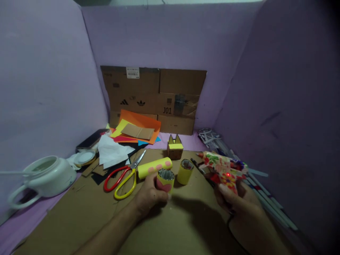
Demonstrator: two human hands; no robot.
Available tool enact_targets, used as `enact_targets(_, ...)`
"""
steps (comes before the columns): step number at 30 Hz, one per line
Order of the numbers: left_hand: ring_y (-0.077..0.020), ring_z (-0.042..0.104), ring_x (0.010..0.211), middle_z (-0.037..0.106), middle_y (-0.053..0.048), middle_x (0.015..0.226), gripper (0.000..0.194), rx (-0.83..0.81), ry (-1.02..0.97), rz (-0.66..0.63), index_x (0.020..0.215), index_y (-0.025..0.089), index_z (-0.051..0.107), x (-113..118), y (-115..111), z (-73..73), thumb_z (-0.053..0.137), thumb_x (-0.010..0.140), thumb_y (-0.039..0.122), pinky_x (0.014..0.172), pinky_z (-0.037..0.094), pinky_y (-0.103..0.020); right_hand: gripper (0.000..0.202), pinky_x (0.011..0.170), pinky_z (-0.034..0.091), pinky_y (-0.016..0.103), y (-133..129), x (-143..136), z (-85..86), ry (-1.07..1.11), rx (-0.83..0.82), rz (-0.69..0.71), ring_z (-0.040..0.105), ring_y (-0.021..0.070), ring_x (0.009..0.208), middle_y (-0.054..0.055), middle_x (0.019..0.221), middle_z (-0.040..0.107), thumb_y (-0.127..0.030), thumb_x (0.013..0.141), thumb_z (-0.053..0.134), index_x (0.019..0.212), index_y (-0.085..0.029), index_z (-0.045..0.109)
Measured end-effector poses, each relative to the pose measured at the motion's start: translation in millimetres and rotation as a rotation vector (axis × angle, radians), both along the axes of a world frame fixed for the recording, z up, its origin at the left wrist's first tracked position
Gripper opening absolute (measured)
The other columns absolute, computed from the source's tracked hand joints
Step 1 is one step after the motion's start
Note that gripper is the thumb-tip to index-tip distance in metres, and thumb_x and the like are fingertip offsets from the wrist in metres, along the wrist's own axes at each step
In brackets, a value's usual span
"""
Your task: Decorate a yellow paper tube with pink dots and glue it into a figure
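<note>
My left hand grips a short yellow paper tube with a pink heart, standing upright on the brown cardboard work surface. My right hand holds a floral-patterned glue gun with a red light on, its nozzle pointing left and a little above the board. A second short yellow tube stands just right of the held one. A long yellow tube with pink spots lies behind them. A small cardboard box with two pointed ears sits farther back.
Red-and-yellow scissors lie left of the tubes. Coloured paper sheets and white scraps are piled at the back left, before a flattened cardboard box. A white pot stands far left. Glue sticks lie along the right.
</note>
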State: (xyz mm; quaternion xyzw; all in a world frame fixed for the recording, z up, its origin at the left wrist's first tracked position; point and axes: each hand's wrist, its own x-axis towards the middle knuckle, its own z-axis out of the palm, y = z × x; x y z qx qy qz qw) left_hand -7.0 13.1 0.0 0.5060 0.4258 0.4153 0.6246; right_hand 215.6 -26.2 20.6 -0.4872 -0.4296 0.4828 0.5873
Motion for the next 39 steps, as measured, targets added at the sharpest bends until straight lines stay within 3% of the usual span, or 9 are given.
enact_targets(3,-0.0084,0.044,0.051,0.049,0.006,0.059,0.035,-0.061,0.008,0.074,0.078,0.017,0.053,0.7,-0.4,3.5,0.067,0.046,0.014,0.046,0.033,-0.021,0.025,0.038,0.029,0.021,5.1,1.7,0.7,0.1,-0.027,-0.035,0.037,0.0102,0.043,-0.004,0.053,0.047,-0.035,0.071,0.071,0.065,-0.022,0.051)
enact_targets(8,-0.0195,0.06,0.083,0.066,-0.007,0.092,0.045,-0.001,0.088,0.11,0.093,0.015,0.057,4.0,-3.3,10.8,0.071,0.05,0.016,0.073,0.046,-0.03,0.019,0.04,0.036,0.021,5.9,-2.9,-1.5,0.065,-0.056,0.003,0.045,0.0116,0.045,-0.004,0.055,0.052,-0.035,0.07,0.072,0.077,-0.021,0.061)
enact_targets(12,-0.02,0.061,0.082,0.068,-0.003,0.088,0.039,0.189,0.179,0.091,0.094,0.016,0.06,7.1,-3.3,5.9,0.064,0.056,0.007,0.075,0.047,-0.032,0.026,0.062,0.052,0.032,-0.6,-9.7,-1.9,-0.142,0.021,0.122,0.063,0.0223,0.065,0.005,0.075,0.07,-0.04,0.069,0.07,0.084,-0.019,0.069)
enact_targets(14,-0.0194,0.061,0.082,0.068,-0.002,0.088,0.036,0.313,0.258,0.101,0.093,0.017,0.062,6.7,-2.0,1.9,0.061,0.06,0.005,0.075,0.048,-0.031,0.03,0.075,0.054,0.039,-4.1,-9.4,-0.1,-0.247,0.039,0.163,0.067,0.0282,0.077,0.01,0.085,0.074,-0.04,0.068,0.069,0.087,-0.018,0.073)
enact_targets(19,-0.0214,0.062,0.095,0.068,-0.004,0.101,0.039,0.557,0.437,0.204,0.099,0.019,0.061,0.2,1.3,-3.7,0.058,0.064,0.002,0.087,0.046,-0.036,0.028,0.084,0.053,0.041,-10.0,-1.6,0.2,-0.411,0.04,0.228,0.068,0.0314,0.091,0.012,0.1,0.074,-0.03,0.07,0.07,0.095,-0.019,0.075)
enact_targets(27,-0.0238,0.06,0.1,0.066,-0.007,0.102,0.028,0.718,0.552,0.205,0.098,0.019,0.058,-1.0,1.0,-4.3,0.055,0.074,0.006,0.093,0.043,-0.042,0.024,0.083,0.054,0.041,-13.8,-3.0,-19.4,-0.385,0.102,0.214,0.069,0.031,0.09,0.013,0.097,0.075,-0.027,0.07,0.072,0.093,-0.019,0.075)
enact_targets(32,-0.025,0.059,0.101,0.066,-0.008,0.101,0.027,0.779,0.61,0.21,0.098,0.02,0.056,-0.8,0.4,-3.7,0.053,0.075,0.006,0.093,0.043,-0.045,0.026,0.086,0.052,0.041,-16.9,-5.0,-21.0,-0.403,0.078,0.159,0.068,0.0315,0.095,0.015,0.102,0.074,-0.033,0.074,0.068,0.094,-0.018,0.075)
enact_targets(39,-0.0239,0.06,0.096,0.066,-0.007,0.098,0.027,0.866,0.667,0.235,0.096,0.021,0.055,-1.4,-1.8,-5.3,0.051,0.075,0.005,0.092,0.044,-0.044,0.029,0.083,0.054,0.038,-14.6,-3.7,-21.1,-0.456,0.067,0.254,0.069,0.0291,0.09,0.014,0.099,0.074,-0.034,0.08,0.061,0.101,-0.018,0.073)
